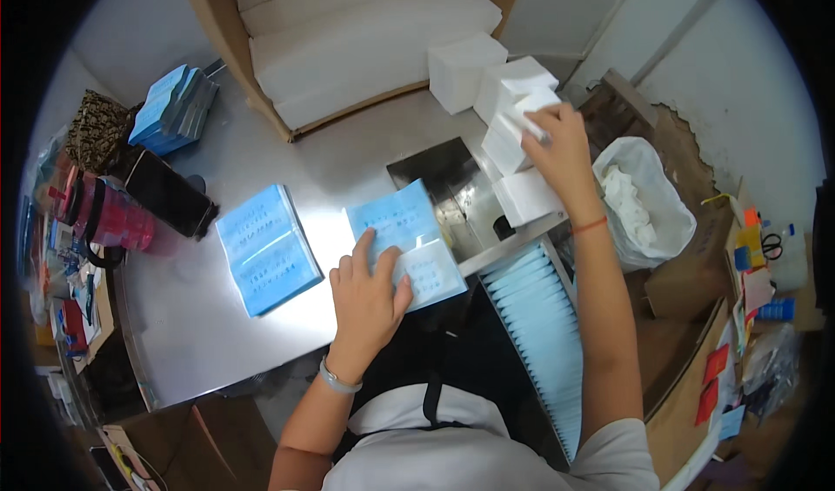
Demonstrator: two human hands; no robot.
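My left hand (370,295) rests on a blue printed plastic packet (396,213) at the table's front edge, its fingers spread and pressing on the film. The packet lies flat, with a clear glossy lower part. At the right, my right hand (561,156) pinches a thin white pad (535,124) between thumb and fingers, over a row of white stacks. One white stack (529,197) sits just below that hand, beside a dark recessed opening (457,182) in the table. Left of my left hand lies a neat pile of the same blue packets (271,252).
A cardboard box (287,134) of white stacks stands at the back. More blue packets (170,113), a phone (170,193) and a pink bottle (117,217) occupy the left. Below the table edge is a long tray of pale blue packets (539,326). A white-lined bin (670,221) stands right.
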